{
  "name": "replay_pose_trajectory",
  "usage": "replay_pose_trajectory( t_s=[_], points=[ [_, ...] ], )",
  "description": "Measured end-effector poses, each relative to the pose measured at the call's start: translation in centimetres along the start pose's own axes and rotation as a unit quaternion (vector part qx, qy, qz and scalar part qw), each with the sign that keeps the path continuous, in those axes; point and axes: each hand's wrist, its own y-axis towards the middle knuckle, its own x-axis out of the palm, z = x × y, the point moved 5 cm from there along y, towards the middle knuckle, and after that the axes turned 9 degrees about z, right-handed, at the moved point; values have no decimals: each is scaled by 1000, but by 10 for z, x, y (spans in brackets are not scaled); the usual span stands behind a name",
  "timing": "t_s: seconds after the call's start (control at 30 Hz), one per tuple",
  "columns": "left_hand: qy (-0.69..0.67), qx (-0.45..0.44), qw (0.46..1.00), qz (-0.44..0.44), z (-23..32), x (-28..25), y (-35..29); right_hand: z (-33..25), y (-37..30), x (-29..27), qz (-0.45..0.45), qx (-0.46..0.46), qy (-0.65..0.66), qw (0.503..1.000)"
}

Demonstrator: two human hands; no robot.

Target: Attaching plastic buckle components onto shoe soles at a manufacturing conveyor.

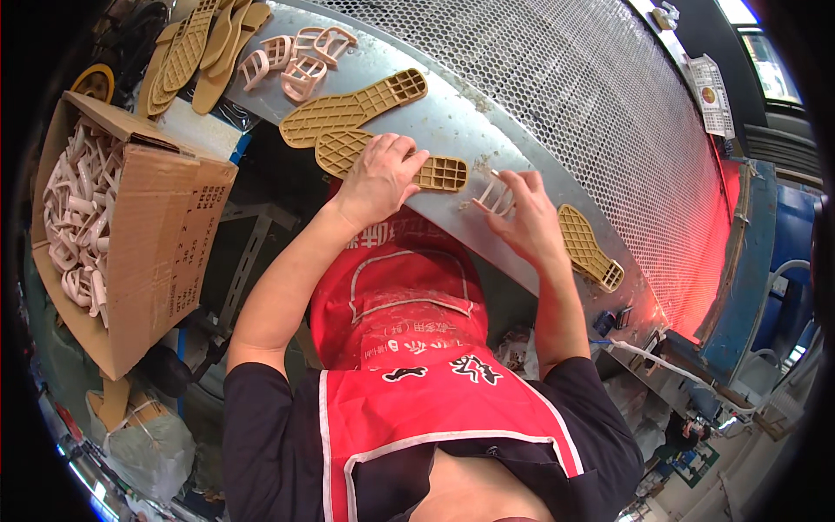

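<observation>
Nearest, red apron with white trim, dark sleeves, both forearms reaching up to the metal surface [452, 113]. Left hand [378, 178] flat on a tan sole [383, 157], fingers spread and pressing the ribbed forepart down; waffle-grid heel poking out toward the right. Right hand [526, 217] pinching a pale pink strap piece [496, 198] between thumb and fingertips, right at the sole's heel end. Best handled, by the look of it, with the sole kept pinned so it cannot skate on smooth steel, strap brought in square to the grid. Just right of that hand, another tan sole [590, 248], same moulded lattice, matte and rubbery. Further up, a second long sole [352, 109], then loose pink straps [300, 61], thin, looped, flexible. Beyond, perforated metal mesh [565, 96] curving away, glowing red at the right edge. Far left, open cardboard box [165, 226] heaped with more pink straps, and a stack of tan soles [196, 48].
</observation>
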Motion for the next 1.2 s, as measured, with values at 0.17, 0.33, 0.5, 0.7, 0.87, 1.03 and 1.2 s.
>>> replay_pose_trajectory(
  t_s=[0.17,0.33,0.5,0.7,0.87,1.03,1.2],
  points=[
    [-17,8,1000,-13,12,10,0,-18,10,-9,-39,-87,9,995],
    [-29,3,999,-12,13,12,1,-22,18,6,-62,-115,-25,991],
    [-36,0,999,-2,13,14,-1,-24,28,9,-78,-122,-43,988],
    [-52,-9,999,6,10,15,-4,-25,30,11,-94,-116,-38,988],
    [-58,-7,998,7,9,17,-3,-29,35,18,-86,-121,3,989],
    [-54,-17,998,9,10,18,-5,-32,40,20,-114,-129,-2,985],
    [-67,-25,997,10,13,19,-5,-28,31,12,-93,-134,-1,987]
  ],
)
